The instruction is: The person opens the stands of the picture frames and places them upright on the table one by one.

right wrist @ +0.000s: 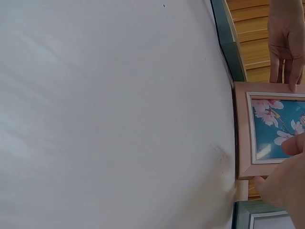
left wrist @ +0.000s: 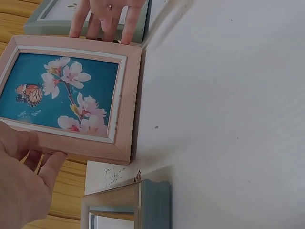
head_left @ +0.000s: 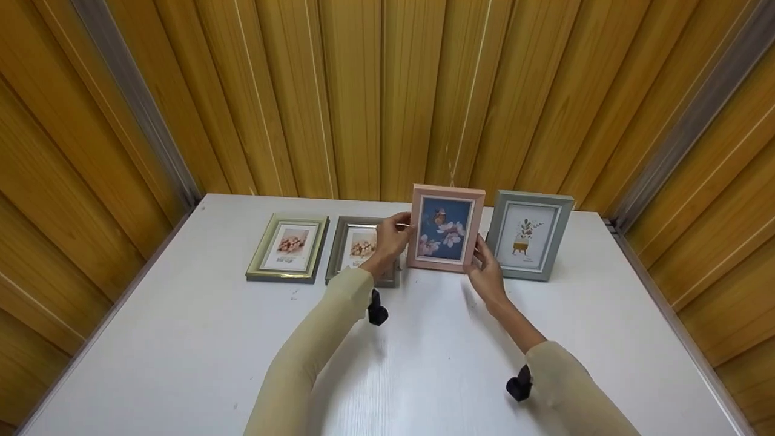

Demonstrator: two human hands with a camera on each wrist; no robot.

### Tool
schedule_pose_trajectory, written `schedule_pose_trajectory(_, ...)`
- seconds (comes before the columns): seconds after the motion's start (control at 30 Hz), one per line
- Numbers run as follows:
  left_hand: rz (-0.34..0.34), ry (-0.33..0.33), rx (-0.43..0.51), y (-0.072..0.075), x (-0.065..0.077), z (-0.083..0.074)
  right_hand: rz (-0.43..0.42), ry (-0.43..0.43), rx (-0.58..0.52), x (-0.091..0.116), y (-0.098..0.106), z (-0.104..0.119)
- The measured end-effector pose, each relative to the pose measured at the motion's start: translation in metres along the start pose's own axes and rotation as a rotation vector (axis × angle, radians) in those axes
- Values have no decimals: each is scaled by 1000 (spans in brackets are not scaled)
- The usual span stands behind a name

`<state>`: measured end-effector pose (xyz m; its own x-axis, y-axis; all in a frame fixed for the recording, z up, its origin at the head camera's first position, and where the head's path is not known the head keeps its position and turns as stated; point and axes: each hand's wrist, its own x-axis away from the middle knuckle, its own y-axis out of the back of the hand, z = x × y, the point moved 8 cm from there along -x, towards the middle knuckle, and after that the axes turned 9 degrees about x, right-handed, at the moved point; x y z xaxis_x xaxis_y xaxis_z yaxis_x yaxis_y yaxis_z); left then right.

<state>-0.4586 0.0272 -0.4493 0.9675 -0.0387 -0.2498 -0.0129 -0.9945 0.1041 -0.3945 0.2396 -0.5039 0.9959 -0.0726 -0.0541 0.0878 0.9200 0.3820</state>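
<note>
A pink picture frame (head_left: pixel 445 264) with a blossom-and-butterfly picture stands nearly upright at the back of the white table. My left hand (head_left: pixel 395 236) grips its left edge; in the left wrist view, this hand's (left wrist: pixel 24 176) fingers curl around the frame's (left wrist: pixel 126 95) side. Along the opposite edge, my right hand (head_left: pixel 486 275) holds the lower part of the frame. The right wrist view shows that hand (right wrist: pixel 286 186) with a digit over the front of the pink frame (right wrist: pixel 244 129). Fingers behind the frame are partly hidden.
A grey-green frame (head_left: pixel 551 254) with a plant picture stands upright on the right. Left of the pink one, a grey-brown frame (head_left: pixel 339 251), partly covered by my left arm, and a gold-green frame (head_left: pixel 260 266) stand on the table (head_left: pixel 424 363). Wood-patterned panels (head_left: pixel 351 103) rise behind.
</note>
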Motion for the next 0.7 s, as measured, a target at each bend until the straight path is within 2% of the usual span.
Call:
schedule_pose_trajectory(0.2,-6,31,-39,-2,-2,2,56,-44,95,0,0,-2)
schedule_pose_trajectory(0.37,15,-2,-62,-4,0,-4,72,-47,146,1,5,4)
schedule_pose_trajectory(0.5,46,-4,-53,-5,1,-5,22,-55,174,3,15,10)
schedule_pose_trajectory(0.63,89,42,-40,-4,4,-2,-62,-68,236,8,27,16)
schedule_pose_trajectory(0.7,110,57,-42,-1,7,-2,-78,-78,249,10,30,17)
